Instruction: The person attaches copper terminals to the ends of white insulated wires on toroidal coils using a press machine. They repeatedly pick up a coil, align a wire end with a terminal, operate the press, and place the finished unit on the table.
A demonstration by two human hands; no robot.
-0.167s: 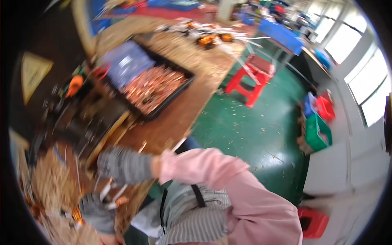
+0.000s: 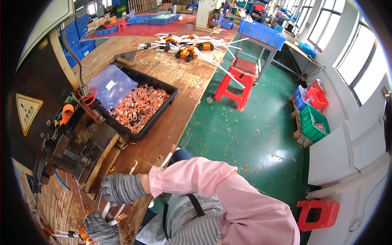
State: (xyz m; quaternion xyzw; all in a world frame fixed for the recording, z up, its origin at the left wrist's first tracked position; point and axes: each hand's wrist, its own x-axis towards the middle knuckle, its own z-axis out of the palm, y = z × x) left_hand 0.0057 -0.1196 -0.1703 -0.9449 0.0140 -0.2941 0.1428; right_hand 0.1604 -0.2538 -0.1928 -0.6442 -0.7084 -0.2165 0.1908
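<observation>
At the lower left, my left hand point(image 2: 101, 228), in a grey striped knit glove, is closed on a coil point(image 2: 85, 233) wound with copper-coloured wire. White-sleeved leads run out from the coil on both sides. Just above it, my right hand point(image 2: 122, 189), gloved alike and below a pink sleeve, has its fingers curled over a white lead point(image 2: 107, 210); its grip is partly hidden. One lead between the hands ends in bare copper strands point(image 2: 121, 217). More bare-ended white leads point(image 2: 168, 157) stick out beyond my right forearm. Both hands are beside a dark machine point(image 2: 73, 151) at the wooden bench.
A black tray point(image 2: 157, 116) holds copper lugs point(image 2: 141, 107) and a clear plastic bag point(image 2: 111, 86). Finished-looking coils point(image 2: 188, 53) with white leads lie farther along the bench point(image 2: 163, 73). A red stool point(image 2: 239, 83) and bins point(image 2: 313, 123) stand on the green floor.
The view has shifted and turned sharp from blurred, so the bench, tray and hands sit differently in the picture. Both hands remain close together beside the machine, among the white leads.
</observation>
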